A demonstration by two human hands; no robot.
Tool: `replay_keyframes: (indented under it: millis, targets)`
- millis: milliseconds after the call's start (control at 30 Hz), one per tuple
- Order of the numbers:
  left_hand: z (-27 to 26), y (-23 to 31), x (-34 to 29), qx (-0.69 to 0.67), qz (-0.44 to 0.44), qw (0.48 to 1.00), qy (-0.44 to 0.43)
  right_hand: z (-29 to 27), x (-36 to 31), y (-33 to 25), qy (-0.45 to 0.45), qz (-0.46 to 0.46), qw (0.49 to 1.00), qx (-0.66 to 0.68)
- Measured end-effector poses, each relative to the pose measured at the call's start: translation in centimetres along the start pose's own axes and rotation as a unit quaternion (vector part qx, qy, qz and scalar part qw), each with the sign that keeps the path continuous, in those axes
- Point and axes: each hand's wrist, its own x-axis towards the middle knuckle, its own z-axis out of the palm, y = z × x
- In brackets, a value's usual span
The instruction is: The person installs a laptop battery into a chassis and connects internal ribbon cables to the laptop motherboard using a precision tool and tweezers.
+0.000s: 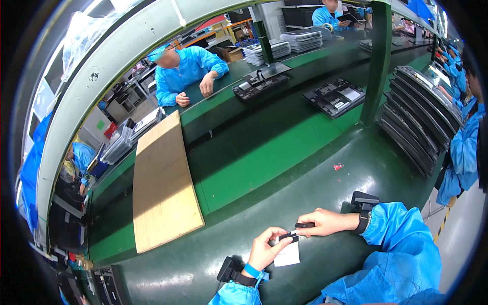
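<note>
Nearest of all is the blue right sleeve (391,254) of the person, by the near edge of the dark green table (173,274). Starting from the left, a flat wooden board (165,188) lies across the bright green strip (244,178). Past the far edge, a co-worker in blue (185,71) has both hands low. The left hand (265,248) has its grip nearly closed, with finger and thumb pinching a small black piece (288,237) over a white paper (287,257) near the near edge. The right hand (325,222) is just beside it, its grip closed on a short dark thing (305,225); I can't tell what that is. Farther off sits an opened laptop base (335,96). A tall leaning stack of dark flat parts (419,119) stands by the right edge.
</note>
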Motion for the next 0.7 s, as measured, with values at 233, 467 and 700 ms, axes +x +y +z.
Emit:
replay_keyframes:
  millis: [233, 467, 700]
  targets:
    - [-0.2, -0.3, 0.4, 0.015, 0.024, 0.999, 0.021, -0.3, 0.5, -0.2, 0.022, -0.037, 0.999, 0.012]
    - [0.2, 0.0, 0.1, 0.025, 0.015, 0.999, 0.017, -0.3, -0.1, -0.3, 0.000, -0.006, 1.000, 0.002]
    - [-0.1, -0.7, -0.2, 0.021, 0.012, 1.000, 0.017, -0.2, 0.1, -0.5, -0.014, 0.013, 0.999, 0.030]
